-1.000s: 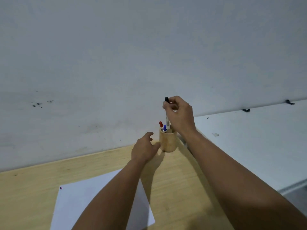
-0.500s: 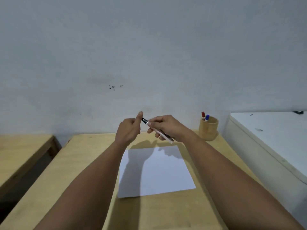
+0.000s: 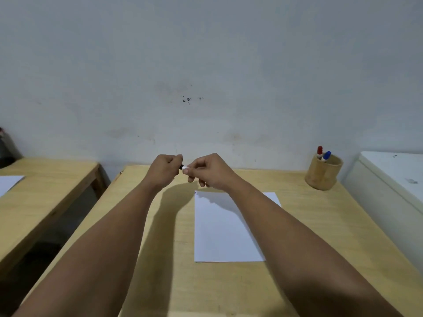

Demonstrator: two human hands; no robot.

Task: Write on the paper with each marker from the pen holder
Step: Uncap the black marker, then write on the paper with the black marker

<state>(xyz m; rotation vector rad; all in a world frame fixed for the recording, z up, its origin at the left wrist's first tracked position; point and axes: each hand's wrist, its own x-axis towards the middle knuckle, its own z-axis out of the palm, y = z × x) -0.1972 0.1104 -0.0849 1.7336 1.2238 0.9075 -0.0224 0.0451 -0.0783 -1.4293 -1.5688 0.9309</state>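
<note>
A black-capped marker (image 3: 183,167) with a white barrel is held level between both hands above the far end of the wooden table (image 3: 320,236). My right hand (image 3: 210,171) grips the barrel. My left hand (image 3: 164,169) is closed around the black cap end, so most of the marker is hidden. A white sheet of paper (image 3: 219,234) lies on the table below my right forearm, with small marks at its far left corner. The round wooden pen holder (image 3: 323,172) stands at the far right corner with a red marker (image 3: 319,151) and a blue marker (image 3: 326,155) in it.
A second wooden table (image 3: 41,202) stands to the left across a dark gap, with a white sheet (image 3: 9,183) on it. A white cabinet (image 3: 393,179) adjoins the table on the right. A stained wall runs right behind the table.
The black marker came out of the pen holder and across to the middle above the paper. My left hand left the holder and closed on the marker's cap end. My view shifted left.
</note>
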